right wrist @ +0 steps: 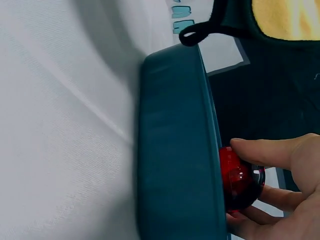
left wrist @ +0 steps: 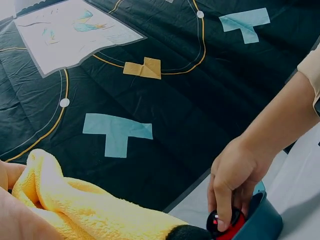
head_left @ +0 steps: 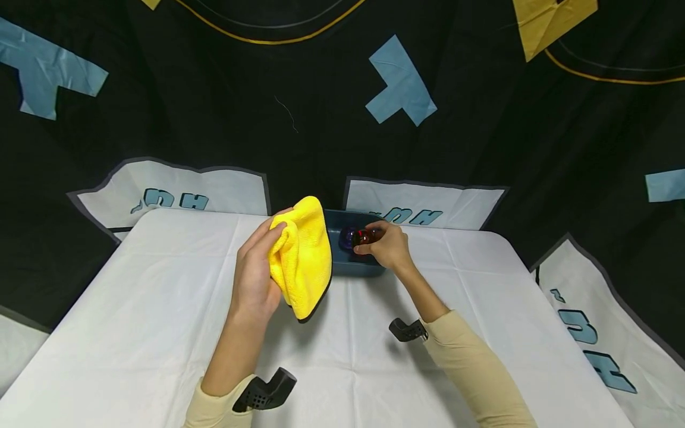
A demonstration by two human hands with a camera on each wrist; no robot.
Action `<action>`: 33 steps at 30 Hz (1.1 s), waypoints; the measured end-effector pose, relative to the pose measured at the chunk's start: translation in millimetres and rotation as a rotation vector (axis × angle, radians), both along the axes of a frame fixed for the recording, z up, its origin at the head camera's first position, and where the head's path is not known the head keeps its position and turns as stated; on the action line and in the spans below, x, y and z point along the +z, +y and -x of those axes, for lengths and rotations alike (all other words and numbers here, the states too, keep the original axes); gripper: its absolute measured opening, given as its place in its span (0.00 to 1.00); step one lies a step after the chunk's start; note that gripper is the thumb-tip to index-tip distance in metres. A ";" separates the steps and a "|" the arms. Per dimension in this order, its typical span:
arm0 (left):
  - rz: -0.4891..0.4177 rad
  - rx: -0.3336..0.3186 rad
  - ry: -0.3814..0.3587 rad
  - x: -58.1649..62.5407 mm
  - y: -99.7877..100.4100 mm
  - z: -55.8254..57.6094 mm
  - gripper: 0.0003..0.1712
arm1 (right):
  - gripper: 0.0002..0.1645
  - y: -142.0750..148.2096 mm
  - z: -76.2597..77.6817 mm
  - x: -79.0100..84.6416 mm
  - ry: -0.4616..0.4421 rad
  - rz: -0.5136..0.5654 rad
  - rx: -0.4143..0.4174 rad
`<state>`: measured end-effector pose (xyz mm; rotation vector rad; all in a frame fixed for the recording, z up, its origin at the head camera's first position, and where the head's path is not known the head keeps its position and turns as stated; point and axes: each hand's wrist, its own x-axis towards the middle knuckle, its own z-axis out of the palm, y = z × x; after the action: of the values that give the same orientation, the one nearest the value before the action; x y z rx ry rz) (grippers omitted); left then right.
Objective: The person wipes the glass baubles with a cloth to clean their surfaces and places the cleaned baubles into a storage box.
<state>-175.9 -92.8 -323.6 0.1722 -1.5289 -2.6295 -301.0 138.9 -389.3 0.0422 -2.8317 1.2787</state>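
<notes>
My left hand [head_left: 254,280] grips a yellow microfibre cloth [head_left: 307,255], its folds bunched under the thumb. A dark border runs along the cloth's edge, and a dark hanging loop [right wrist: 196,36] shows in the right wrist view. Reaching over a dark teal tub [right wrist: 175,150], my right hand [head_left: 392,245] pinches a glossy red rounded object [right wrist: 237,177] with a dark end. Thumb and fingers sit on opposite sides of it, at the tub's rim. Beside the red object lies a shiny blue-violet rounded object [head_left: 346,238] in the tub. The red object's lower part is hidden.
The tub stands near the back edge of a table with a white cloth [head_left: 342,356]. Behind it hangs a black sheet [head_left: 321,137] with blue and gold tape patches. Each forearm wears a black wrist camera [head_left: 266,390].
</notes>
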 end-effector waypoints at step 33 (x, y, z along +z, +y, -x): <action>0.026 -0.018 0.016 0.3 2.5 -1.1 0.21 | 0.32 -2.1 9.0 -21.4 0.034 -0.195 0.042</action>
<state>-174.7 -90.3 -323.3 0.1362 -1.5656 -2.6172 -310.0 136.8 -410.7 0.1281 -2.9293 0.9938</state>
